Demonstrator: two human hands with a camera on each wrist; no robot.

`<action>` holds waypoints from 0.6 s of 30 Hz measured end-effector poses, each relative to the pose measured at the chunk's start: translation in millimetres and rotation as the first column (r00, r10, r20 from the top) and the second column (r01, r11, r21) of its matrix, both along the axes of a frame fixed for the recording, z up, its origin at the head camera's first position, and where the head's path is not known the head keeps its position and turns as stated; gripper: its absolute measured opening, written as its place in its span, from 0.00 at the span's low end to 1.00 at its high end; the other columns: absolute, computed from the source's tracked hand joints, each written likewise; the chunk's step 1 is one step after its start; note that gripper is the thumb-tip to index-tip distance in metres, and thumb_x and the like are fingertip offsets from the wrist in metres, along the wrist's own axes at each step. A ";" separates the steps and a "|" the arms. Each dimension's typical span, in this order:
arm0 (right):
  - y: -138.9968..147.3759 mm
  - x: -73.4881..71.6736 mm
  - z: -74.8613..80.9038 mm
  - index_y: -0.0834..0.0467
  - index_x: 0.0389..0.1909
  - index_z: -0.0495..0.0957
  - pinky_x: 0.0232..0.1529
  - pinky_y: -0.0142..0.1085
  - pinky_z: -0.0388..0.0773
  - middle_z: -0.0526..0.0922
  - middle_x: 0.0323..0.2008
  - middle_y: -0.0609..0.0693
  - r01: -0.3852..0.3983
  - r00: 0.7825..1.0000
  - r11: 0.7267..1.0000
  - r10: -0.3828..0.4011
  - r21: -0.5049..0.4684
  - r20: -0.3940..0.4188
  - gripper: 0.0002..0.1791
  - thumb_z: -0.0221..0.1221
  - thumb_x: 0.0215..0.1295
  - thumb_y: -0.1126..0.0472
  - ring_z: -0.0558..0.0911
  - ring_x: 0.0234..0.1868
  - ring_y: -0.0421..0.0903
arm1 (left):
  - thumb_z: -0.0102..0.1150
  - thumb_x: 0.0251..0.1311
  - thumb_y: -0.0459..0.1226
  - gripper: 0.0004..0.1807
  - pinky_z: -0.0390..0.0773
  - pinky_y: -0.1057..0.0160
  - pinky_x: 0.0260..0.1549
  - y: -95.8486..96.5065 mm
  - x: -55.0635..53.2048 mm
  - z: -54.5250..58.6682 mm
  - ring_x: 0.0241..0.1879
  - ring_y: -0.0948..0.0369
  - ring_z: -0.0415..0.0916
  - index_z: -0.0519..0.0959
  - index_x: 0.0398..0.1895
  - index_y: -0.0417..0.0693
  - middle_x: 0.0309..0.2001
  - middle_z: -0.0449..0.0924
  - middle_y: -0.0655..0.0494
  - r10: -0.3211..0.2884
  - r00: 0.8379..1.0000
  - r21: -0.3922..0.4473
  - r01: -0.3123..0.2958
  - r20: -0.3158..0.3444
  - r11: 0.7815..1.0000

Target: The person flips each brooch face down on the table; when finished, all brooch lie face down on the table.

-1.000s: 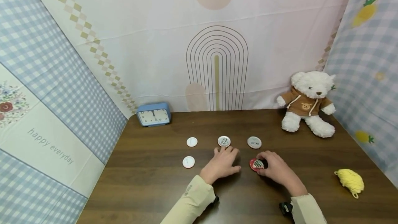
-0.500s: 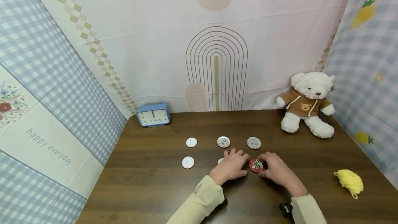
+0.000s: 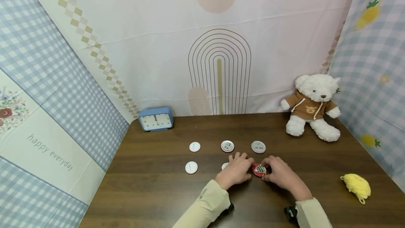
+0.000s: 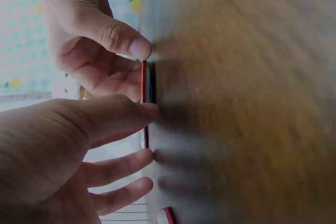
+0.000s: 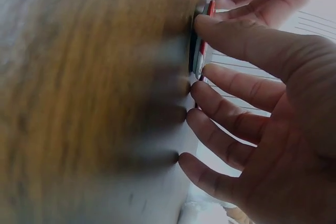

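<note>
A round red button badge (image 3: pixel 259 170) with a green tree picture lies between my hands. Thumb and fingers of my right hand (image 3: pixel 280 174) pinch it from the right. My left hand (image 3: pixel 235 171) meets its left side, thumb (image 4: pixel 142 109) and fingertips at the rim. In the right wrist view the badge (image 5: pixel 202 45) shows edge-on beside the right thumb, with a dark underside close to the table. Under my left hand, a white-backed badge (image 3: pixel 224 165) is mostly hidden. Beyond the hands lie two pin-backed badges, one at the middle (image 3: pixel 227 146) and another to its right (image 3: pixel 258 147).
Two more white badges lie to the left, a far one (image 3: pixel 194 146) and a near one (image 3: pixel 191 167). A blue clock (image 3: pixel 156 119) stands at the back left, a white teddy bear (image 3: pixel 313 106) at the back right. Yellow yarn (image 3: pixel 356 187) lies right of my right hand.
My left hand has moved right to the red badge, uncovering part of the white badge beneath it. The red badge has shifted slightly left with my right fingers.
</note>
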State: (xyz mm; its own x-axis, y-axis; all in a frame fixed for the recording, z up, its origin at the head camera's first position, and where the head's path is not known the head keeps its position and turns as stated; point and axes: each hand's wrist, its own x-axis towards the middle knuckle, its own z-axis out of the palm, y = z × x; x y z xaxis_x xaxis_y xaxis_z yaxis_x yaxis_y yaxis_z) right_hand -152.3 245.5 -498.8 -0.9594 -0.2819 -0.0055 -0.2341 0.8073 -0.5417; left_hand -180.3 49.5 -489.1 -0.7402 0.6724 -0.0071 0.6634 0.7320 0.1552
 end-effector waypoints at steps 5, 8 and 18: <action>-0.9 -0.4 0.8 0.60 0.39 0.82 0.42 0.52 0.74 0.78 0.36 0.46 -0.010 1.000 1.000 0.010 0.000 -0.001 0.16 0.75 0.50 0.65 0.77 0.40 0.49 | 0.72 0.57 0.42 0.16 0.66 0.57 0.41 2.5 -0.3 0.0 0.46 0.57 0.71 0.83 0.49 0.58 0.46 0.78 0.62 -0.008 1.000 0.011 0.008 -0.017 1.000; -2.3 0.4 1.3 0.60 0.39 0.82 0.42 0.51 0.74 0.78 0.35 0.46 -0.017 1.000 1.000 0.017 -0.002 -0.007 0.15 0.74 0.51 0.65 0.77 0.40 0.49 | 0.71 0.57 0.40 0.15 0.66 0.56 0.39 4.4 0.0 -1.1 0.44 0.58 0.72 0.83 0.48 0.58 0.45 0.79 0.63 -0.016 0.999 0.026 0.017 -0.027 1.000; -6.1 3.7 1.9 0.60 0.40 0.82 0.43 0.51 0.74 0.78 0.36 0.46 -0.038 0.999 0.999 0.039 0.006 -0.035 0.19 0.76 0.45 0.66 0.76 0.40 0.49 | 0.72 0.55 0.38 0.13 0.66 0.55 0.40 8.8 -0.6 -6.4 0.41 0.60 0.71 0.83 0.44 0.59 0.42 0.80 0.66 -0.009 0.998 0.045 0.012 -0.061 0.999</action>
